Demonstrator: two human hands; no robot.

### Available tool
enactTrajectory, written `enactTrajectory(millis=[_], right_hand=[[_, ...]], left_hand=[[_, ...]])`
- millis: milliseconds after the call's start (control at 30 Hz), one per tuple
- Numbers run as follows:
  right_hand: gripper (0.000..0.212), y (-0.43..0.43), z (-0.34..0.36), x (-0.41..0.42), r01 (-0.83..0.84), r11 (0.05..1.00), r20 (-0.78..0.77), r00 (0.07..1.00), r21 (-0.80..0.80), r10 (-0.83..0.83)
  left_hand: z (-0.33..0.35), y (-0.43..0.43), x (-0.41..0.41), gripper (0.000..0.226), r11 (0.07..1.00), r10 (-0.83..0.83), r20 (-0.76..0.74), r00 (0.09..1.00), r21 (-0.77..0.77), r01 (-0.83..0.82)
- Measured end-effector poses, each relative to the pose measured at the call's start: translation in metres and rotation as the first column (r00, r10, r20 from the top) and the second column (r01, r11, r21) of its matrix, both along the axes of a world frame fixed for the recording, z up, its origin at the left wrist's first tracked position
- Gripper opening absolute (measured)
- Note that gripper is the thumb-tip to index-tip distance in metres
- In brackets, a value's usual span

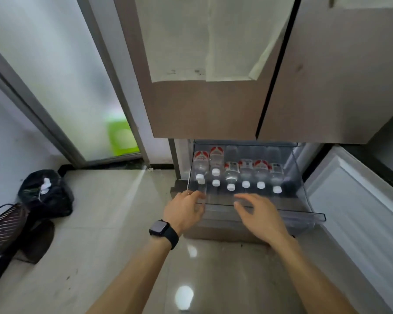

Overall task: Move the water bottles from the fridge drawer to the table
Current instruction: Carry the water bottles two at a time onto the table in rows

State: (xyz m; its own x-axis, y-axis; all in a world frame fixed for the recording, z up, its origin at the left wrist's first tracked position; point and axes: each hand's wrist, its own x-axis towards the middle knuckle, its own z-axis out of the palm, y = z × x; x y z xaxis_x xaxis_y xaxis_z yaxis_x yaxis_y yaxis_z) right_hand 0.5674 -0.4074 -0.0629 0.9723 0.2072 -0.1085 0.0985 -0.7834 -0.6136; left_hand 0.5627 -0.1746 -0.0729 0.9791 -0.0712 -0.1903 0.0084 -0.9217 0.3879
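Nearest me, centre frame: bare left hand (183,210) with black wristwatch (163,232), bare right hand (260,214), both spread, empty, at clear plastic fridge drawer (304,214); six white-capped water bottles (231,175) inside.

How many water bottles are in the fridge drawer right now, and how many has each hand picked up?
Water bottles lying in the clear drawer: 6 white caps visible
Bottles in left hand: 0
Bottles in right hand: 0
Total bottles visible: 6
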Motion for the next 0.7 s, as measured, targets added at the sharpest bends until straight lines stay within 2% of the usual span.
enactTrajectory(millis=[67, 233, 433, 567, 633, 700], right_hand=[[0.034, 0.000, -0.012, 0.029, -0.019, 1.000, -0.037, 0.999, -0.013, 0.018], [0.032, 0.015, -0.047, 0.101, -0.024, 0.999, -0.110, 0.994, -0.034, 0.020], [0.027, 0.047, -0.077, 0.169, 0.072, 0.997, -0.271, 0.961, 0.037, -0.059], [0.034, 0.066, -0.091, 0.196, 0.127, 0.991, -0.384, 0.918, 0.048, -0.099], [0.029, 0.076, -0.096, 0.202, 0.193, 0.973, -0.466, 0.878, 0.128, -0.112], [0.019, 0.081, -0.104, 0.204, 0.363, 0.884, -0.624, 0.773, 0.294, -0.110]], left_hand=[[-0.010, -0.005, 0.019, 0.037, 1.000, 0.024, -0.044, 0.999, -0.011, -0.025], [-0.043, -0.015, 0.077, 0.032, 0.975, 0.139, -0.186, 0.973, -0.149, -0.168], [-0.066, -0.025, 0.139, 0.040, 0.972, 0.226, -0.141, 0.964, -0.023, -0.232], [-0.081, -0.034, 0.157, 0.065, 0.958, 0.283, -0.224, 0.932, 0.028, -0.285], [-0.091, -0.034, 0.160, 0.076, 0.948, 0.301, -0.245, 0.922, -0.028, -0.317], [-0.097, -0.034, 0.163, 0.079, 0.880, 0.366, -0.290, 0.884, -0.202, -0.430]])
